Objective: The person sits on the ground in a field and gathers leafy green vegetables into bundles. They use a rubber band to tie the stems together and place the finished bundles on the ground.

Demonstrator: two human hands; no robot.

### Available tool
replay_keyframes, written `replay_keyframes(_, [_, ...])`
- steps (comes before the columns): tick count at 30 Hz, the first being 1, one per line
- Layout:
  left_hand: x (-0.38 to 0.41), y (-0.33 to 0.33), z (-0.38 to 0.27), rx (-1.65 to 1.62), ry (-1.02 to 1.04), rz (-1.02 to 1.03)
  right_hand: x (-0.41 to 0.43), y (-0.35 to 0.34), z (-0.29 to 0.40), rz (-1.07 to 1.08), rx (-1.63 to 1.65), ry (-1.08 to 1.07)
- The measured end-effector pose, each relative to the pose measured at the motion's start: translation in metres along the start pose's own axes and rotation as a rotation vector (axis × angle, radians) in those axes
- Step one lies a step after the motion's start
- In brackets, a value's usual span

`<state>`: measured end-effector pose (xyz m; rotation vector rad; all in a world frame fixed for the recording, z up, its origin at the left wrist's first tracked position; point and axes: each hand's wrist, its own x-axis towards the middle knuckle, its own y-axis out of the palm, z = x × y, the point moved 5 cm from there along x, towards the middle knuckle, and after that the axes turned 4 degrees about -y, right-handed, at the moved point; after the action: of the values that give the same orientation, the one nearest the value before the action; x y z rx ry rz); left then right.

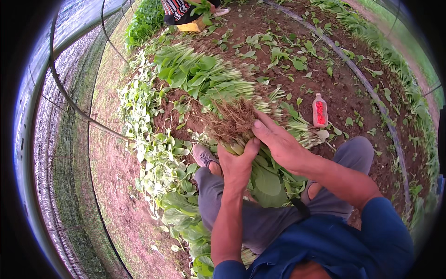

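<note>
A bunch of leafy green vegetables hangs upside down between my hands, its brown roots on top and its leaves down between my knees. My left hand is closed round the stems just below the roots. My right hand lies against the right side of the bunch, fingers near the roots; its palm side is hidden. Beyond the roots, a row of pulled greens lies on the soil, with leaves to the left and pale stems to the right.
A plastic bottle with red pieces in it lies on the soil at the right. Loose leaves cover the ground at the left. A grey hose or strip curves along the right. Another person sits at the top by a yellow block.
</note>
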<state>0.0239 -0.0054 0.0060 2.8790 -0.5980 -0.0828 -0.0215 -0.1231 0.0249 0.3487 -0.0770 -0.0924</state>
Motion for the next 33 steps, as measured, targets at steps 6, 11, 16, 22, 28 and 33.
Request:
replay_keyframes(6, [-0.006,0.004,-0.004,0.143,0.048,-0.009,-0.003,-0.002,-0.003,0.006,-0.113,-0.043])
replay_keyframes(11, [-0.012,-0.002,0.001,0.238,0.161,-0.021,-0.015,0.005,0.003,0.079,-0.042,-0.16])
replay_keyframes(16, [-0.018,-0.027,0.01,0.381,0.224,-0.077,-0.014,0.02,0.005,0.223,0.403,-0.147])
replay_keyframes(22, [-0.077,-0.065,-0.092,0.673,0.601,-0.45,-0.004,0.098,-0.039,0.282,1.125,0.141])
replay_keyframes(28, [-0.177,-0.044,-0.121,1.687,0.554,-0.482,-0.089,0.165,-0.115,0.42,1.042,0.107])
replay_keyframes(33, [-0.208,-0.071,-0.018,1.092,0.202,-0.65,-0.12,0.12,-0.137,0.293,0.928,0.5])
